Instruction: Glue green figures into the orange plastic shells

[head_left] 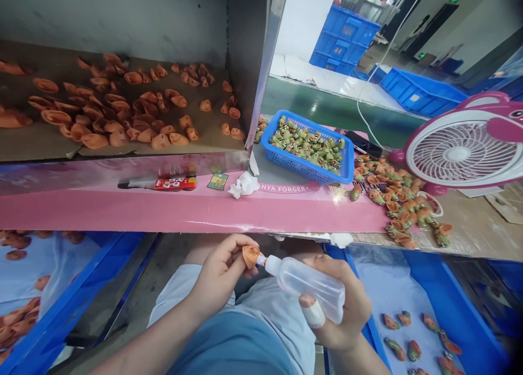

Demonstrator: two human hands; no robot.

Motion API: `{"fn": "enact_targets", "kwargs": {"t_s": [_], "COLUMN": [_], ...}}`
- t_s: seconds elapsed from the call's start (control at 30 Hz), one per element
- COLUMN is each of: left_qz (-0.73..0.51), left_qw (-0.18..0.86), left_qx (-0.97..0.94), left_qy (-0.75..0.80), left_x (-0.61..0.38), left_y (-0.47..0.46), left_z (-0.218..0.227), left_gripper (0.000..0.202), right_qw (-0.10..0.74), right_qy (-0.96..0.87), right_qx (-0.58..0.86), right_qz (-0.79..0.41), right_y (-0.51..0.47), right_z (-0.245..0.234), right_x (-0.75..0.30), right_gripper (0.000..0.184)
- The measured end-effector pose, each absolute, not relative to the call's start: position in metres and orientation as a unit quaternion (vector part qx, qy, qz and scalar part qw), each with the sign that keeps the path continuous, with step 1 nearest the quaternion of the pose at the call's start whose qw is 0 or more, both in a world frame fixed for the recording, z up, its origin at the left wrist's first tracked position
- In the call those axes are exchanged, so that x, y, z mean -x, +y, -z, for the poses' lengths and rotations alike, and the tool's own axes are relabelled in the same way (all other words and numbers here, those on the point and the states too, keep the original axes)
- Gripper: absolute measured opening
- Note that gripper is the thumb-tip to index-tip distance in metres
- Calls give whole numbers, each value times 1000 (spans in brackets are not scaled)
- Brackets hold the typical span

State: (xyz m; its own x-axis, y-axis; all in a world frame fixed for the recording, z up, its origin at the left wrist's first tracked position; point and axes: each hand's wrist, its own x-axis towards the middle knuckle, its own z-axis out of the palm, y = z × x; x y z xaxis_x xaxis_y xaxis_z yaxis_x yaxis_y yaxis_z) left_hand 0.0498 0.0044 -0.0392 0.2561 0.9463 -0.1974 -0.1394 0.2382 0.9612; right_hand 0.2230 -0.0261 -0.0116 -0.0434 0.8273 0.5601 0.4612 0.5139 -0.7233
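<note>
Your left hand (218,279) is pinching an orange piece (250,256) between its fingertips, while your right hand (341,304) is curling its fingers around a plastic squeeze bottle (310,288), its nozzle touching the piece. Ahead, a blue basket (304,165) is holding green pieces (306,146), and a blue crate (445,288) beside your right hand is holding more.

Nothing fancy on this one: a pale grey garment (281,331) is worn over the lap, with a mid-blue fabric panel (229,345) lying across the front of it. Whether that's an apron can't be told. The left forearm (143,342) is left bare, and a white tape wrap (312,313) is wound round one finger of the right hand (339,304).
</note>
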Motion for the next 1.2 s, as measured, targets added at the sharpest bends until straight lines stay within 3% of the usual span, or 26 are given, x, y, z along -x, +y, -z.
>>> {"fn": "enact_targets", "kwargs": {"t_s": [1.2], "left_qz": [-416], "left_qw": [650], "left_qx": [-455], "left_qy": [444], "left_x": [-51], "left_y": [2], "left_z": [41], "left_gripper": [10], "right_qw": [533], "right_qy": [-685], "right_qx": [469], "right_qz": [-163], "right_y": [-23], "right_z": [10], "right_x": [-222], "right_gripper": [25]}}
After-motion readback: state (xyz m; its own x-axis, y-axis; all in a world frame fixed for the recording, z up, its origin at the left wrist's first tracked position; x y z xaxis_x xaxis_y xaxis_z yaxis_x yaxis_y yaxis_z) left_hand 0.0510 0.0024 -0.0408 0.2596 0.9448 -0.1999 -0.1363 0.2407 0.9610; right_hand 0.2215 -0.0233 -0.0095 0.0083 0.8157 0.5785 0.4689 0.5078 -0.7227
